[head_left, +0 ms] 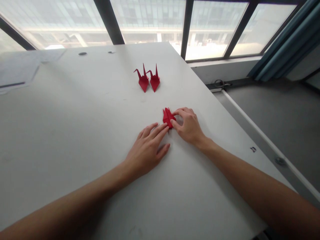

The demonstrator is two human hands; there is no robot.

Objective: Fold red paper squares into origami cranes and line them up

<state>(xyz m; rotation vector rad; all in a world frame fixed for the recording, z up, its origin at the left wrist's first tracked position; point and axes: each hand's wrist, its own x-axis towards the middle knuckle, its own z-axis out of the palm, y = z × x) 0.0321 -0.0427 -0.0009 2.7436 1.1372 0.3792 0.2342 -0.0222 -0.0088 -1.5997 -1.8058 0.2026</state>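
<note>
A piece of folded red origami paper (pixel 168 116) lies on the white table, its narrow points facing away from me. My right hand (pixel 188 125) pinches its right edge between thumb and fingers. Flat on the table, my left hand (pixel 150 146) has its fingers stretched out, with the fingertips touching the paper's near edge. Beyond them stand two finished red paper cranes side by side, the left crane (pixel 143 82) and the right crane (pixel 155 81), each with a bent head and an upright tail.
The white table (pixel 75 133) has its right edge running diagonally past my right arm. Papers (pixel 20 68) with a dark pen-like stick (pixel 12 85) lie at the far left. Windows line the back, and a blue curtain (pixel 287 43) hangs at the right. A small black mark (pixel 253 149) is near the right edge.
</note>
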